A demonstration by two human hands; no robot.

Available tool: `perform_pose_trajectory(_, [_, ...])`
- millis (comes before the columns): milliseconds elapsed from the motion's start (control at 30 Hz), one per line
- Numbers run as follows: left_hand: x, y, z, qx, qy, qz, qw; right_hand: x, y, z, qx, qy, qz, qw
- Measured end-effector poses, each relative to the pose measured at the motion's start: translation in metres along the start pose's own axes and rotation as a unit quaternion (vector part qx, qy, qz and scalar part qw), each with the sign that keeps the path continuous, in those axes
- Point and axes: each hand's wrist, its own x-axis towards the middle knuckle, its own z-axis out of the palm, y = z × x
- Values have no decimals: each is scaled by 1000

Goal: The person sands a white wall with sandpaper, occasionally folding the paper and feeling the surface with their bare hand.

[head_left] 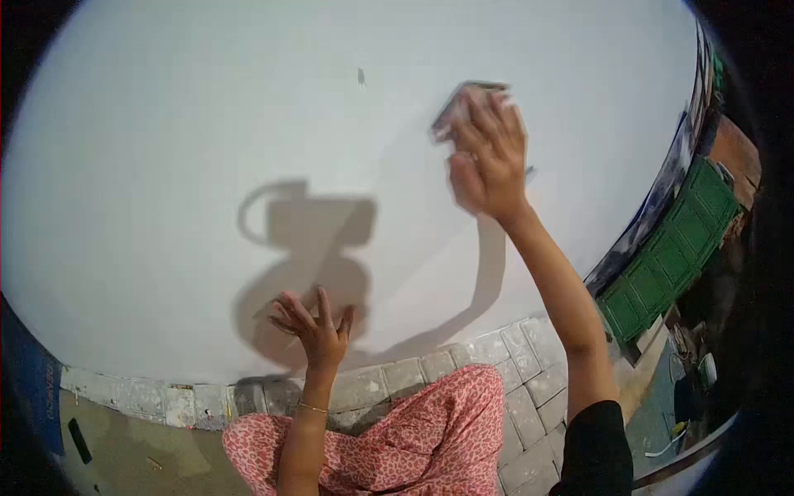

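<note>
A white wall (182, 107) fills most of the view. High on its right part, my right hand (492, 153) presses a flat, dark-edged sheet (451, 114) to the surface with its fingers; motion blurs both, and much of the sheet is hidden under the hand. Lower down, my left hand (313, 325) has its fingers spread apart and holds nothing, right in front of the wall. A thin bracelet (313, 407) circles the left wrist. The shadow of my head and right arm falls on the wall between and around the hands.
Along the wall's foot runs a row of pale paving blocks (380, 382). My legs in pink patterned trousers (413, 442) are folded before it. At right stand a green panelled crate (670, 248) and clutter; at left, a blue printed board (31, 372) and a dark bar (79, 440).
</note>
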Motion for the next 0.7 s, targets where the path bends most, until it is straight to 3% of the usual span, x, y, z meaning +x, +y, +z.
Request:
perform_pose_trajectory(67, [-2,2,1,-7,-4,2,1000,-11,0,2,30,111,146,983])
perform_pose_trajectory(100, [-2,-1,3,-4,2,3,1000,-19,-4,-3,27,112,147,982])
perform_pose_trajectory(167, [-2,-2,3,-4,5,10,1000,-35,-9,-16,14,-109,-33,993])
perform_pose_trajectory(200, [-2,-3,3,-1,6,7,1000,-38,-6,-16,2,-115,-111,987])
perform_pose_trajectory(233, [-2,-3,4,3,6,4,1000,-42,1,-16,-2,-116,-107,987])
perform_pose_trajectory(300, [-4,-6,5,12,3,8,1000,-48,13,-16,-19,0,89,996])
perform_pose_trajectory(333, [-4,-7,6,24,3,9,1000,-53,10,-6,47,97,184,977])
perform_pose_trajectory(367, [-4,-6,7,21,6,10,1000,-57,7,-11,45,98,182,977])
perform_pose_trajectory(433, [-6,-7,5,29,-6,8,1000,-72,-4,-24,0,-101,31,994])
perform_pose_trajectory(467, [-5,-7,5,27,-4,9,1000,-80,2,-30,-17,-139,-41,989])
perform_pose_trajectory(500, [-5,-8,6,33,1,9,999,-86,7,-27,-19,-141,-41,989])
perform_pose_trajectory(533, [-6,-7,6,39,5,8,999,-90,11,-23,5,-39,110,993])
perform_pose_trajectory(567, [-7,-5,5,35,4,5,999,-94,15,-21,28,64,256,964])
perform_pose_trajectory(600, [-6,-4,3,29,3,6,1000,-99,14,-15,31,117,286,951])
perform_pose_trajectory(633, [-4,-4,3,22,5,9,1000,-105,13,-21,29,119,283,951])
perform_pose_trajectory(667, [-3,-4,3,19,9,10,1000,-114,11,-30,-5,-14,150,989])
perform_pose_trajectory(700, [-4,-5,4,21,3,2,1000,-120,12,-37,-41,-148,13,988])
